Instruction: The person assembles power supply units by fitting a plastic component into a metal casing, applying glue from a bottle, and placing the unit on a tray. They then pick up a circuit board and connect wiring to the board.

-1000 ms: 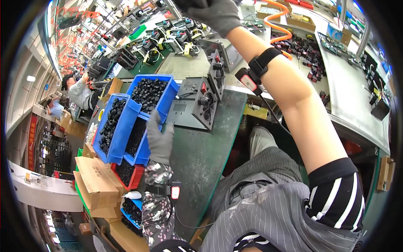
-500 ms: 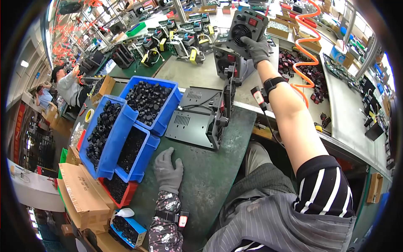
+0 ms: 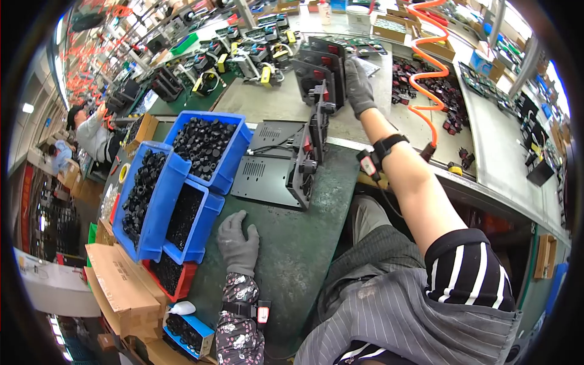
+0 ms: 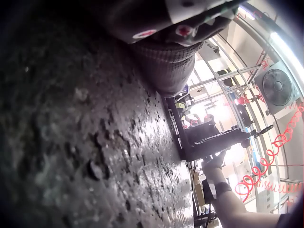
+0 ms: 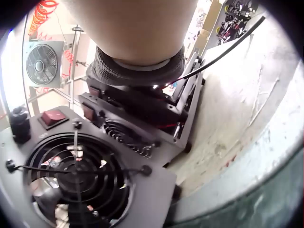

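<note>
Left to right: an open cardboard carton (image 3: 125, 286) at the near left. Beside it, a blue bin (image 3: 163, 213) holds a heap of black knob-like parts. A red bin (image 3: 187, 281), partly covered by the blue ones, contains small black pieces; nearer, a blue-sided box (image 3: 201, 348) carries more black parts. A smaller blue bin (image 3: 205, 222), right of the first, contains fine black pieces. The far blue bin (image 3: 234, 158) is heaped with black round caps.

The gloved left hand (image 3: 239, 243) rests on the green bench (image 3: 292, 261), just right of the smaller bin; its fingers are loosely bent, the thumb apart, holding nothing. Beyond it a metal case (image 3: 258, 185) lies on the bench, its front panel (image 5: 78, 166), with round fan guard and red switch, upright at the right end. Dark cases (image 3: 328, 55) stand in a row farther off. The gloved right hand (image 3: 359, 85) lies against the right side of this row; whether it grips cannot be told. At far right, a cardboard box (image 3: 384, 35) holds small pale pieces, and a tray (image 3: 398, 115) contains scattered red-and-black switches
</note>
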Motion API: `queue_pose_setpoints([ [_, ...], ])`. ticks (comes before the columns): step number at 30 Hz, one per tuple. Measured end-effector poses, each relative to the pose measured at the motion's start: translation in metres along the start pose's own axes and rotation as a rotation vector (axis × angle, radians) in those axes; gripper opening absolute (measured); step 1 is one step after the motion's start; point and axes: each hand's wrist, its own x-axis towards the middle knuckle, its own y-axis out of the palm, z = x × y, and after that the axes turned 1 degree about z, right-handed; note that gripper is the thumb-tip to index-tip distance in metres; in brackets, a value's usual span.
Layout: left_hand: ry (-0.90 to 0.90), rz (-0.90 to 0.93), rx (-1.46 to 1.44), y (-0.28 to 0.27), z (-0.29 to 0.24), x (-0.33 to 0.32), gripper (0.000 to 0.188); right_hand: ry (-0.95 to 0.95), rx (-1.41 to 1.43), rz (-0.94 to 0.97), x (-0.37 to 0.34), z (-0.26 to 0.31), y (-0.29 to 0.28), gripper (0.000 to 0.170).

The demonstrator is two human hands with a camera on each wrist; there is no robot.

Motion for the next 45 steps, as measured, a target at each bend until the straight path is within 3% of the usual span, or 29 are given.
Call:
queue_pose_setpoints([
  [2, 0.015, 0.010, -0.019, 0.001, 0.001, -0.002, 0.037, 0.115, 0.117, 0.025, -0.037, 0.073, -0.026, 0.058],
  [4, 0.009, -0.013, -0.032, 0.002, 0.004, -0.003, 0.036, -0.219, 0.243, 0.171, -0.076, 0.091, -0.051, 0.046],
  [6, 0.029, -0.013, -0.050, 0.004, 0.005, -0.002, 0.035, -0.261, 0.283, 0.287, -0.114, 0.141, -0.106, 0.033],
  [8, 0.036, -0.003, -0.075, 0.007, 0.006, -0.005, 0.035, -0.860, 0.050, 0.266, -0.114, 0.154, -0.170, 0.027],
  [10, 0.060, -0.033, -0.004, 0.007, 0.007, -0.006, 0.034, -0.815, 0.036, -0.006, -0.099, 0.143, -0.209, 0.026],
  [12, 0.046, 0.006, -0.001, 0.004, 0.003, -0.005, 0.033, -0.126, 0.193, -0.169, -0.074, 0.139, -0.227, 0.031],
  [14, 0.056, -0.011, 0.057, 0.004, 0.002, -0.005, 0.034, 0.093, -0.115, 0.225, -0.035, 0.091, -0.253, 0.035],
  [16, 0.066, -0.012, 0.059, 0.003, 0.001, -0.005, 0.034, 0.674, -0.114, 0.613, -0.010, 0.039, -0.249, 0.038],
  [18, 0.055, 0.004, 0.069, 0.002, -0.001, -0.005, 0.034, 0.685, -0.250, 0.966, -0.007, 0.027, -0.223, 0.037],
  [20, 0.046, -0.009, 0.060, 0.003, -0.002, -0.006, 0.034, 0.934, -0.438, 1.042, -0.001, 0.018, -0.189, 0.038],
  [23, 0.047, 0.021, 0.085, 0.001, -0.003, -0.005, 0.034, 1.045, -0.323, 1.102, -0.004, -0.011, -0.149, 0.035],
  [24, 0.043, 0.009, 0.090, 0.001, -0.007, -0.001, 0.034, 0.919, -0.495, 1.167, -0.005, -0.024, -0.139, 0.030],
  [26, -0.008, 0.059, 0.142, -0.002, -0.013, 0.001, 0.034, 0.916, -0.295, 0.971, -0.018, -0.009, -0.136, 0.028],
  [28, -0.004, 0.047, 0.153, 0.002, -0.011, 0.001, 0.034, 0.962, -0.300, 0.916, -0.021, -0.012, -0.129, 0.031],
  [33, 0.005, 0.067, 0.194, 0.003, -0.011, 0.001, 0.036, 0.953, -0.437, 0.934, -0.019, -0.008, -0.125, 0.033],
  [41, 0.012, 0.056, 0.225, 0.003, -0.014, 0.001, 0.036, 0.955, -0.312, 1.000, -0.018, -0.019, -0.115, 0.031],
  [45, 0.000, 0.065, 0.204, 0.002, -0.015, 0.003, 0.036, 0.866, -0.346, 1.081, -0.014, -0.030, -0.099, 0.033],
])
